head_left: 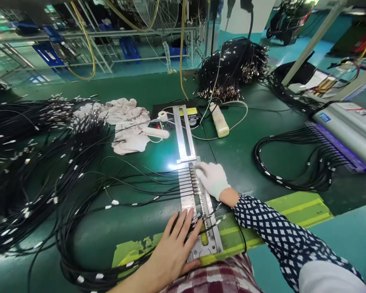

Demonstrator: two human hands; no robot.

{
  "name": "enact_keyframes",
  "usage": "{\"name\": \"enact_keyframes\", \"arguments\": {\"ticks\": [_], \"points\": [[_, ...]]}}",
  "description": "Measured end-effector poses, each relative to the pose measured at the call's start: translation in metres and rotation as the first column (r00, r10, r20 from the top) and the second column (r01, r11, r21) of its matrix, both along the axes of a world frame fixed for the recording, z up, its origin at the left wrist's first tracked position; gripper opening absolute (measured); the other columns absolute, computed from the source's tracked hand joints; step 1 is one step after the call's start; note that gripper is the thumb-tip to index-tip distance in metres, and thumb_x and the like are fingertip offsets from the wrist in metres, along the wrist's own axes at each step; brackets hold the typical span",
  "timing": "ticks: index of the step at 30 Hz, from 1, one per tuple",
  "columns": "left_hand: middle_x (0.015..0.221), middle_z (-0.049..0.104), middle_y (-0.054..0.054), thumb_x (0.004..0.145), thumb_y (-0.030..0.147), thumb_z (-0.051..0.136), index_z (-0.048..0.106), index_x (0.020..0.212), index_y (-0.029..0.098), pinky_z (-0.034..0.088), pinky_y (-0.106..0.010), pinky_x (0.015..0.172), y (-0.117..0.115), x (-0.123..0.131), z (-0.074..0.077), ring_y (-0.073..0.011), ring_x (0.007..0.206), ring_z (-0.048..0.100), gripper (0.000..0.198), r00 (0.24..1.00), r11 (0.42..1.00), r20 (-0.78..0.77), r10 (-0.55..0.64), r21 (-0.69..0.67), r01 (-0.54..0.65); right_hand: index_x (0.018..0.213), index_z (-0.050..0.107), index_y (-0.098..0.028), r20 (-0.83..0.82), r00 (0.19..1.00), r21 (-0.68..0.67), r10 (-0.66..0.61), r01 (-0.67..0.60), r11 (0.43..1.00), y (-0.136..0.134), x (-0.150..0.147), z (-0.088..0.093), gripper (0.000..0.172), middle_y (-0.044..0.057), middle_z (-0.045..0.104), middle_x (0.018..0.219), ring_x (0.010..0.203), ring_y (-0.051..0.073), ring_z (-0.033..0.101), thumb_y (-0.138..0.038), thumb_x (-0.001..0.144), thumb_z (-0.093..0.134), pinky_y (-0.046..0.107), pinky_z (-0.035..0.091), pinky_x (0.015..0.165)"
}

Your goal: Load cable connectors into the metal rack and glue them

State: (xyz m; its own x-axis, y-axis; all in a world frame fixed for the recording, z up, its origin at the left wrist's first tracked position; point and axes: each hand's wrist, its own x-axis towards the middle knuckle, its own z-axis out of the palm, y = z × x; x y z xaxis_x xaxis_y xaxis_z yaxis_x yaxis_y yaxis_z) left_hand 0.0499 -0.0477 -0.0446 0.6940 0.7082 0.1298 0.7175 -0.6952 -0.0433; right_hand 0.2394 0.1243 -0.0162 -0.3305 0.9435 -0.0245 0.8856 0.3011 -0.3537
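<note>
A metal slotted fixture (187, 199) lies on the green table in front of me, with a row of black cables (158, 181) laid side by side across it. Their metal connectors (194, 179) line up along its slot. My left hand (173, 248), bare, rests with fingers stretched out over the near end of the fixture, touching some loose cable ends (213, 221). At the far right of the row, my right hand (212, 178) wears a white glove. Its fingers are curled together at the connectors; what they pinch is hidden. A bright light (172, 166) glows at the fixture's far left corner.
A second slotted metal frame (179, 134) extends back to a black box (158, 112). Cable bundles (27, 158) cover the left, beside a crumpled cloth (125, 122). A power strip (219, 122) lies behind. On the right, a silver machine (347, 126) stands over looped cables (265, 162).
</note>
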Motion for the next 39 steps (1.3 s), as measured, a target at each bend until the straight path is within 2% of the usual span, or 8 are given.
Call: {"name": "enact_keyframes", "arguments": {"ticks": [8,16,19,22,25,27,31,39], "points": [[0.152,0.041,-0.021,0.082,0.075,0.049,0.022,0.156,0.015,0.029,-0.051,0.109,0.04,-0.002,-0.003,-0.038,0.136,0.043,0.099,0.998,0.999,0.051,-0.045,0.001,0.045,0.115,0.064,-0.027,0.007,0.998,0.03,-0.056,0.055,0.998,0.029,0.005,0.0,0.026,0.005,0.071,0.094,0.089,0.024,0.063,-0.033,0.101,0.044,0.035,0.037,0.079],[0.151,0.041,-0.022,0.078,0.08,0.05,0.024,0.155,0.015,0.028,-0.053,0.114,0.084,-0.004,0.016,-0.0366,0.138,0.04,0.104,0.978,0.946,0.166,-0.124,-0.277,0.167,0.116,0.064,-0.021,-0.102,0.995,0.046,0.014,-0.01,0.999,0.058,0.01,-0.006,0.031,0.009,0.072,0.098,0.09,0.025,0.065,-0.037,0.099,0.045,0.036,0.043,0.081],[0.155,0.033,-0.023,0.073,0.076,0.062,0.021,0.155,0.016,0.03,-0.052,0.115,0.069,-0.018,0.026,-0.0364,0.142,0.034,0.109,0.987,0.949,0.162,-0.006,-0.31,0.057,0.12,0.062,-0.021,-0.238,0.966,0.031,0.097,-0.092,0.995,0.06,0.028,-0.016,0.04,0.009,0.072,0.099,0.09,0.026,0.066,-0.048,0.096,0.045,0.039,0.048,0.081],[0.155,0.033,-0.021,0.078,0.059,0.07,0.018,0.155,0.019,0.035,-0.052,0.112,0.028,-0.05,0.028,-0.0353,0.141,0.036,0.101,0.953,0.92,0.098,0.285,-0.307,-0.243,0.124,0.059,-0.022,-0.432,0.881,0.033,0.191,-0.196,0.98,0.056,0.05,-0.026,0.046,0.01,0.068,0.114,0.104,0.028,0.064,-0.053,0.098,0.036,0.043,0.049,0.092],[0.144,0.047,-0.02,0.089,0.047,0.062,0.032,0.148,0.019,0.041,-0.051,0.106,-0.018,-0.092,0.021,-0.0332,0.131,0.046,0.071,0.852,0.848,0.11,0.512,-0.223,-0.481,0.123,0.057,-0.023,-0.534,0.835,-0.027,0.133,-0.175,0.984,0.048,0.065,-0.03,0.049,0.008,0.07,0.096,0.093,0.027,0.067,-0.059,0.097,0.036,0.042,0.053,0.089],[0.128,0.057,-0.018,0.094,0.046,0.053,0.048,0.134,0.017,0.045,-0.048,0.098,-0.037,-0.117,0.015,-0.0303,0.117,0.054,0.049,0.823,0.834,0.148,0.549,-0.165,-0.526,0.121,0.057,-0.024,-0.543,0.835,-0.074,0.084,-0.147,0.986,0.045,0.067,-0.031,0.051,0.007,0.069,0.09,0.089,0.028,0.067,-0.063,0.095,0.037,0.043,0.053,0.088],[0.092,0.06,-0.009,0.098,0.049,0.042,0.059,0.102,0.015,0.045,-0.036,0.079,-0.026,-0.153,0.008,-0.0214,0.086,0.054,0.038,0.923,0.922,0.114,0.369,-0.168,-0.348,0.119,0.058,-0.024,-0.517,0.855,-0.116,0.036,-0.111,0.987,0.046,0.061,-0.03,0.052,0.007,0.069,0.091,0.092,0.029,0.066,-0.064,0.094,0.037,0.046,0.052,0.091],[0.082,0.053,-0.008,0.099,0.047,0.034,0.056,0.083,0.018,0.04,-0.036,0.074,0.094,-0.205,0.015,-0.022,0.076,0.046,0.04,0.996,0.985,-0.042,-0.082,-0.154,0.074,0.118,0.058,-0.021,-0.579,0.815,-0.13,0.012,-0.107,0.986,0.042,0.056,-0.033,0.047,0.008,0.069,0.096,0.088,0.025,0.067,-0.058,0.096,0.04,0.042,0.053,0.089]]}}
